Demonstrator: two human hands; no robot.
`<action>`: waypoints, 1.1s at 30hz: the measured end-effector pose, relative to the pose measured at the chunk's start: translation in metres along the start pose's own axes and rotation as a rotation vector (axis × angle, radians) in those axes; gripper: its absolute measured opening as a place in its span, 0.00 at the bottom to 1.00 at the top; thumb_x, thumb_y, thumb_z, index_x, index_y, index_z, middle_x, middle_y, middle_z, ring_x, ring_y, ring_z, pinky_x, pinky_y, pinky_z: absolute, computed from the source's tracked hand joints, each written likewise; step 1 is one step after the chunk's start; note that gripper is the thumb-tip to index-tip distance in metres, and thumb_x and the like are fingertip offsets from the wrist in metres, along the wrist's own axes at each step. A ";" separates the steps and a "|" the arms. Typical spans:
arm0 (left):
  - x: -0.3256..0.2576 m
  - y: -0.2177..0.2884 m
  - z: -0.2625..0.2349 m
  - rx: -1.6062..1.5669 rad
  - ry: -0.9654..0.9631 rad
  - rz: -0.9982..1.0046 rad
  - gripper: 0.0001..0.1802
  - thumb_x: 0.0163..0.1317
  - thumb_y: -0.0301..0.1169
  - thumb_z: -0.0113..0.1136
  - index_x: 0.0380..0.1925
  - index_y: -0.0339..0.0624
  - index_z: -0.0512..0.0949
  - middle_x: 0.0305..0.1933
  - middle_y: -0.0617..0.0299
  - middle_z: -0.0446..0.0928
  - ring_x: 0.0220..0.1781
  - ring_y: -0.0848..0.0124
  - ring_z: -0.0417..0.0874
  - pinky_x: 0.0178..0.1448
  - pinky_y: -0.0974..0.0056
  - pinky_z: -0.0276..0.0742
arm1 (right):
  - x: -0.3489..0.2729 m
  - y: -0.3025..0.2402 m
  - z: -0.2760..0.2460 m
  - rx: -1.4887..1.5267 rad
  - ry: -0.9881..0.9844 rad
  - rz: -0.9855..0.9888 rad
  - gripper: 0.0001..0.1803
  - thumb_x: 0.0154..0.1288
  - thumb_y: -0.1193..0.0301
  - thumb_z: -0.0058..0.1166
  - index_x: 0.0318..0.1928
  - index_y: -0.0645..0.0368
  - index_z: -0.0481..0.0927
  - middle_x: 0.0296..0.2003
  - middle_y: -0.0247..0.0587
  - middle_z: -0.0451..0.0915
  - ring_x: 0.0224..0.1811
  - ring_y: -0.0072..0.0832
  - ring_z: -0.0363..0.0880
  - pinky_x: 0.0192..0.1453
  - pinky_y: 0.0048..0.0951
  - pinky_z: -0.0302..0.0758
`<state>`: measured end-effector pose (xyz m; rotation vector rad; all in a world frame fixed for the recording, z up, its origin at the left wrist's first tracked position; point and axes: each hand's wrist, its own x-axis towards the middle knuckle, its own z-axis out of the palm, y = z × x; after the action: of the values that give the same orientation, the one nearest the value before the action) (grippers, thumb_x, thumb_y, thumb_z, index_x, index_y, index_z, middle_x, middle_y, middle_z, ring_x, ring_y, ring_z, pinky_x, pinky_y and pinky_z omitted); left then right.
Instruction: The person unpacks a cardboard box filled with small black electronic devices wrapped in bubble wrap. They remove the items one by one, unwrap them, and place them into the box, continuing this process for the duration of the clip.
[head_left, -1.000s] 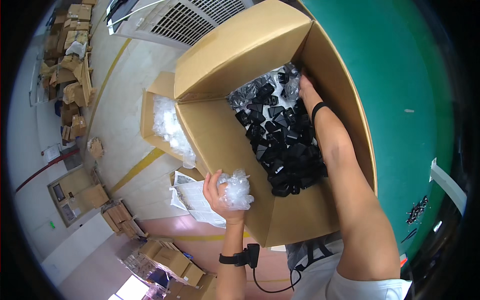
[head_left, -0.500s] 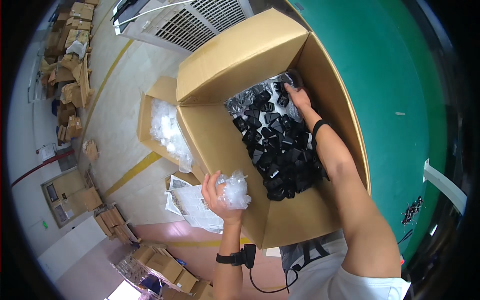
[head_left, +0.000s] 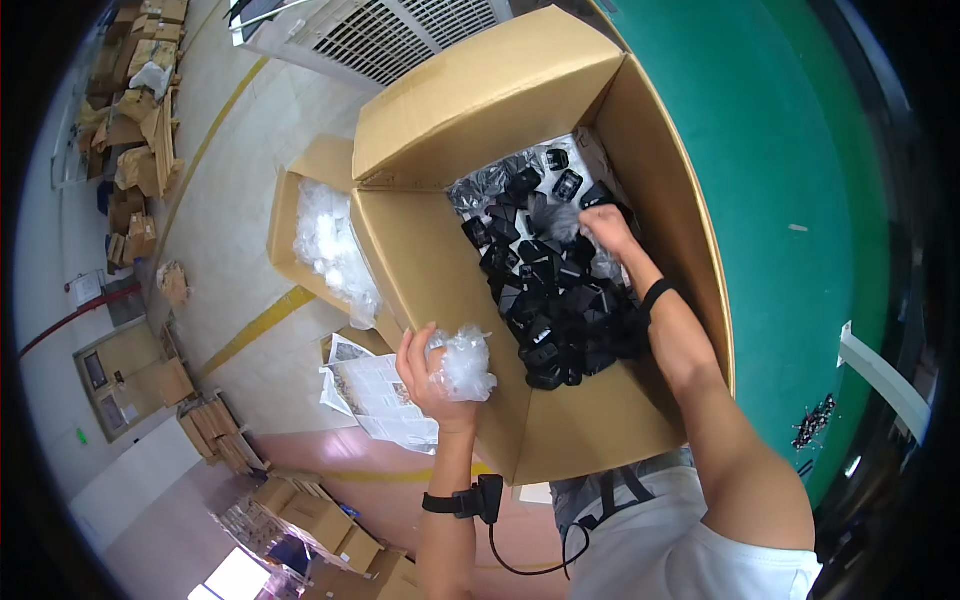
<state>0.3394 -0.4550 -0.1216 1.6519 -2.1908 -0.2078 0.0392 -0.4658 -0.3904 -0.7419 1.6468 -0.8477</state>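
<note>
My left hand [head_left: 428, 378] is closed on a crumpled bunch of clear plastic bags [head_left: 465, 366], by the left wall of a big open cardboard box [head_left: 420, 260]. Inside that box, my right hand [head_left: 607, 230] pinches a thin see-through plastic bag [head_left: 556, 217], which is smeared by motion. Under and around it lie many small black plastic parts [head_left: 570, 300], heaped toward the near end. A few sit apart on a pale sheet at the far end, one of them a black block [head_left: 567, 185]. Dark crinkled film [head_left: 482, 187] lies in the far left corner.
Left of the big box stands a smaller carton [head_left: 285, 225] filled with clear plastic bags [head_left: 335, 240]. Newspaper sheets [head_left: 385, 400] lie nearer. A white grilled unit [head_left: 385, 45] stands beyond the box. Stacked cartons [head_left: 140, 110] line the far left; green floor [head_left: 760, 180] is at right.
My right hand has drawn back from the far right corner toward the middle of the box, with a plastic bag in it. My left hand keeps its bunch and has hardly moved.
</note>
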 end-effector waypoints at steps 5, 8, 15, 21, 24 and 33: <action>-0.001 0.002 -0.005 0.002 0.004 -0.025 0.10 0.47 0.33 0.67 0.25 0.39 0.80 0.49 0.58 0.77 0.59 0.49 0.72 0.60 0.51 0.69 | -0.031 -0.025 0.009 0.524 -0.321 0.193 0.11 0.58 0.68 0.56 0.23 0.62 0.80 0.20 0.33 0.76 0.21 0.19 0.71 0.25 0.23 0.64; -0.001 0.001 -0.005 -0.001 0.011 -0.027 0.10 0.46 0.33 0.67 0.25 0.40 0.80 0.49 0.58 0.77 0.59 0.49 0.72 0.60 0.52 0.70 | -0.040 -0.046 0.010 0.342 -0.336 0.186 0.12 0.57 0.67 0.55 0.23 0.62 0.80 0.19 0.33 0.76 0.20 0.19 0.71 0.25 0.23 0.64; -0.004 -0.003 -0.003 0.024 0.038 -0.006 0.11 0.44 0.33 0.67 0.27 0.40 0.80 0.49 0.59 0.77 0.58 0.49 0.72 0.59 0.52 0.71 | -0.049 -0.047 0.005 -0.047 -0.357 0.217 0.14 0.59 0.66 0.52 0.25 0.63 0.82 0.20 0.34 0.78 0.22 0.19 0.73 0.27 0.21 0.66; -0.008 -0.012 -0.002 0.036 0.063 -0.005 0.11 0.43 0.32 0.67 0.27 0.40 0.79 0.50 0.59 0.77 0.57 0.49 0.73 0.59 0.53 0.72 | -0.065 -0.021 0.012 -0.255 0.317 0.209 0.28 0.61 0.49 0.55 0.27 0.66 0.85 0.30 0.53 0.84 0.40 0.44 0.83 0.48 0.37 0.74; -0.004 -0.010 -0.002 0.034 0.070 0.007 0.11 0.43 0.32 0.68 0.27 0.41 0.79 0.50 0.59 0.77 0.57 0.49 0.73 0.59 0.53 0.72 | -0.048 0.006 0.009 -0.526 0.438 0.258 0.25 0.61 0.51 0.54 0.27 0.63 0.84 0.32 0.55 0.83 0.43 0.47 0.83 0.50 0.37 0.74; 0.000 -0.006 -0.002 -0.016 0.077 -0.001 0.10 0.46 0.32 0.66 0.27 0.38 0.79 0.50 0.60 0.78 0.57 0.50 0.74 0.58 0.52 0.73 | -0.037 -0.001 0.017 0.230 -0.129 0.188 0.11 0.60 0.66 0.54 0.25 0.59 0.80 0.20 0.32 0.75 0.24 0.20 0.71 0.29 0.25 0.65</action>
<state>0.3456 -0.4560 -0.1217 1.6249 -2.1268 -0.1593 0.0641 -0.4381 -0.3727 -0.4645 1.4497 -0.8205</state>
